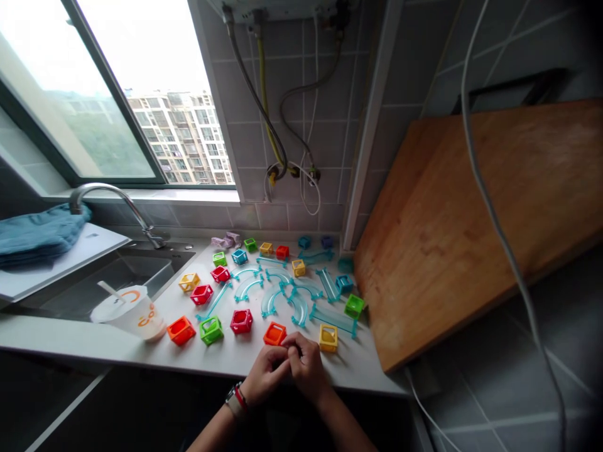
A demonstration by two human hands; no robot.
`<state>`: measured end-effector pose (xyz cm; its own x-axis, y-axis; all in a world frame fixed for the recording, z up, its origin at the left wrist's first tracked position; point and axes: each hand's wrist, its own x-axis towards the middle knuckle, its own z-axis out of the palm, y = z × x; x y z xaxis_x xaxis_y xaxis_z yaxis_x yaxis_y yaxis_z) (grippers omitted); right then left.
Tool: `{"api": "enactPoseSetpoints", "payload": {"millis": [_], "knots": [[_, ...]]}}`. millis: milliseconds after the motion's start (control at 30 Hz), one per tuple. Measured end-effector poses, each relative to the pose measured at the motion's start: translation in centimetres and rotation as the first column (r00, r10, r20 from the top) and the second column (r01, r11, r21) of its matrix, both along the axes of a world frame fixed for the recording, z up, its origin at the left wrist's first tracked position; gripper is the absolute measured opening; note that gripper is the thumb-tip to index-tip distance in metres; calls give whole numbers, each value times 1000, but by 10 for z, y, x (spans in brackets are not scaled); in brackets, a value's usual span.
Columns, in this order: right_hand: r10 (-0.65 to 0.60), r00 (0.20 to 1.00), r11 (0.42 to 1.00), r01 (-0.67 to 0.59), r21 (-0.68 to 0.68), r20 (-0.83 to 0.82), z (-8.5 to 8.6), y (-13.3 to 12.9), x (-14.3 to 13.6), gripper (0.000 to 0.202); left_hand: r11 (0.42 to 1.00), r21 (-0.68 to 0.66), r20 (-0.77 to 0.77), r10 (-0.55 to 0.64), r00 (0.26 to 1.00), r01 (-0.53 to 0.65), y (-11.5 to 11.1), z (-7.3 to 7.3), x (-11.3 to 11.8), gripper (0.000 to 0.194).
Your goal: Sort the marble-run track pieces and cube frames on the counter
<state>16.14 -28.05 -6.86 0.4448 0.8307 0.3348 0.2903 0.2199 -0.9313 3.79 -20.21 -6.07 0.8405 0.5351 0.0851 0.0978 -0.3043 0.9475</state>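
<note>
Our fingers [298, 341] curl closed together, seemingly empty; the orange-red, open-sided plastic cube [274, 333] lies just beyond our left hand [264, 373] and right hand [306, 366], near both.

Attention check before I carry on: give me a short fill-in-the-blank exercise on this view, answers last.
The red wristband is worn on the ____ arm.
The cube just right of the right hand is ____.
The wooden board stands on the picture's ____ side.
The cup bears lettering coloured ____.

Missing words: left; yellow; right; orange.
</note>
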Motion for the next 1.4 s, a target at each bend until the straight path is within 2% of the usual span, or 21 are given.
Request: {"api": "enactPoseSetpoints", "payload": {"millis": [100,133,200,300,333,367,467,567,667,733,867,1000,1100,1233,1333,1400], "knots": [[17,998,1000,-16,21,-54,2,0,1,19,998,49,1,-32,999,32,3,18,-3,56],[22,997,999,-20,28,-74,2,1,2,20,995,89,3,-45,999,44,7,30,-2,53],[21,995,999,-18,29,-99,1,2,2,21,960,270,14,-81,997,74,20,60,8,50],[11,995,1000,-11,-3,-95,0,3,1,22,871,485,6,-87,996,73,49,109,43,44],[16,996,1000,-18,-19,-92,0,4,1,23,820,567,-28,-81,996,82,60,122,59,43],[27,995,999,-31,-35,-91,0,4,1,24,748,657,-79,-58,995,96,72,133,75,44],[53,994,996,-60,-72,-92,0,3,0,23,684,720,-136,-34,990,122,109,147,119,41],[56,995,993,-63,-99,-79,1,3,0,23,642,751,-221,20,975,157,141,141,153,34],[62,997,991,-68,-113,-55,3,5,0,23,614,770,-306,112,945,177,166,126,185,20],[72,997,988,-76,-132,-33,3,7,0,22,602,777,-346,167,923,182,178,114,207,27],[58,998,985,-51,-163,37,-2,10,-3,22,602,777,-394,237,888,184,191,90,253,38],[-12,991,994,27,-107,135,-11,11,-6,21,634,757,-419,284,862,159,194,72,289,38],[-33,986,997,44,-64,164,-16,11,-7,19,676,725,-443,307,843,135,197,61,304,38],[-7,987,997,18,-68,160,-23,12,-7,21,728,673,-450,263,853,131,202,53,310,36],[-7,988,998,17,-68,153,-26,12,-7,21,744,660,-387,220,896,102,207,56,309,36],[-39,990,996,49,-69,139,-27,12,-7,22,750,658,-310,192,931,65,212,63,305,36]]}}
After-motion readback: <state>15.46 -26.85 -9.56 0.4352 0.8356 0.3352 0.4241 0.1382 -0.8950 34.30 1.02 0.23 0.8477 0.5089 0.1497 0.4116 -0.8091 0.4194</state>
